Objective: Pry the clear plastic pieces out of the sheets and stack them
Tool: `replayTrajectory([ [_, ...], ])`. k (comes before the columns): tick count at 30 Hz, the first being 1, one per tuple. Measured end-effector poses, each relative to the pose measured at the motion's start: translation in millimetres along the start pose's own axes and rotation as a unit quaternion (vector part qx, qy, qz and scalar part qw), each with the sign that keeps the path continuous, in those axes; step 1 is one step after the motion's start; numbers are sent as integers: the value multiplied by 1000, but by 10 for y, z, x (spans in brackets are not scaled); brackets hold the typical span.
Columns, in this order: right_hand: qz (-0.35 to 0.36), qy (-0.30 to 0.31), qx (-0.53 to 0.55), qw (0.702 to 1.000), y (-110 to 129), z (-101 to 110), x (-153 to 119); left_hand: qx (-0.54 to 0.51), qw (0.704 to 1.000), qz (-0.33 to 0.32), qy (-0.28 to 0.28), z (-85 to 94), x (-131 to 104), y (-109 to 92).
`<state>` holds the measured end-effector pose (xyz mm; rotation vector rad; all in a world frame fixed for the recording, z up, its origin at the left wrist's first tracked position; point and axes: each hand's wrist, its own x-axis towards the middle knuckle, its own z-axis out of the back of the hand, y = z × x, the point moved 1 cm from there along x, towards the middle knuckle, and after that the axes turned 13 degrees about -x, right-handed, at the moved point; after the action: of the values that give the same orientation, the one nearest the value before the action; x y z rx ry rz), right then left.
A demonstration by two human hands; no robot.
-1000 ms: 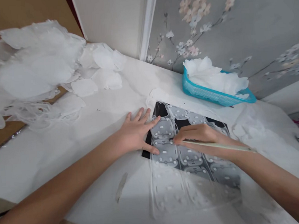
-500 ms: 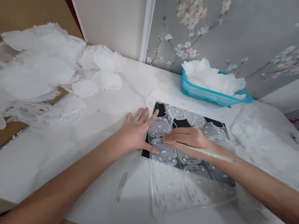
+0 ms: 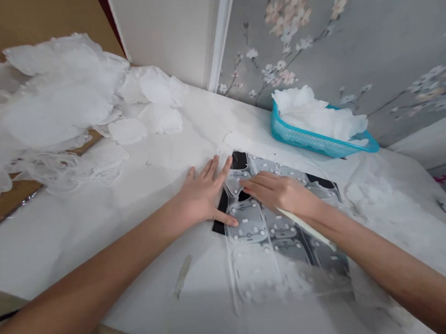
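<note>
A translucent sheet of rounded, dotted shapes [image 3: 246, 220] lies on the white table, partly over a black backing [image 3: 219, 216]. My left hand [image 3: 205, 191] is spread flat at the sheet's left edge, thumb and fingertips pressing on it. The fingers of my right hand [image 3: 277, 191] are pinched on a translucent piece [image 3: 235, 182] near the upper left of the sheet, where its lower edge is lifted and black shows beneath. A thin pale tool [image 3: 307, 227] sticks out from under my right palm, along the wrist.
A large heap of white translucent pieces [image 3: 55, 98] covers the table's left back. A blue basket [image 3: 321, 141] with more white pieces stands by the flowered wall. Crumpled clear film [image 3: 400, 220] lies at the right.
My right hand has shifted slightly up, and the piece at its fingertips has come up from the sheet, baring black below. The pale tool has tilted more steeply. My left hand has hardly moved.
</note>
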<state>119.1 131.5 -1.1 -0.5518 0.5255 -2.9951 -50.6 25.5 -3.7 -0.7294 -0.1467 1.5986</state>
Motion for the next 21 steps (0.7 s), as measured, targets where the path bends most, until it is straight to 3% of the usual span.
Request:
replayTrajectory([
  [3, -139, -56, 29, 988, -334, 137, -84, -3, 1000, 17, 11, 17, -4, -2],
  [6, -347, -94, 66, 931, -700, 299, -177, 5, 999, 30, 24, 35, -2, -10],
  [9, -455, -65, 124, 879, -943, 456, -246, 23, 999, 39, 31, 56, 0, -22],
  [13, -534, -16, 183, 825, -1183, 636, -378, 38, 998, 40, 38, 78, -4, -27],
  [16, -555, -1, 226, 801, -1282, 648, -480, 23, 999, 30, 30, 81, -5, -25],
  [18, -528, 5, 291, 798, -1207, 580, -474, 2, 1000, 11, 14, 72, 0, -33],
  [21, -438, 26, 385, 812, -861, 444, -311, -72, 993, -75, -52, 39, 24, -68],
])
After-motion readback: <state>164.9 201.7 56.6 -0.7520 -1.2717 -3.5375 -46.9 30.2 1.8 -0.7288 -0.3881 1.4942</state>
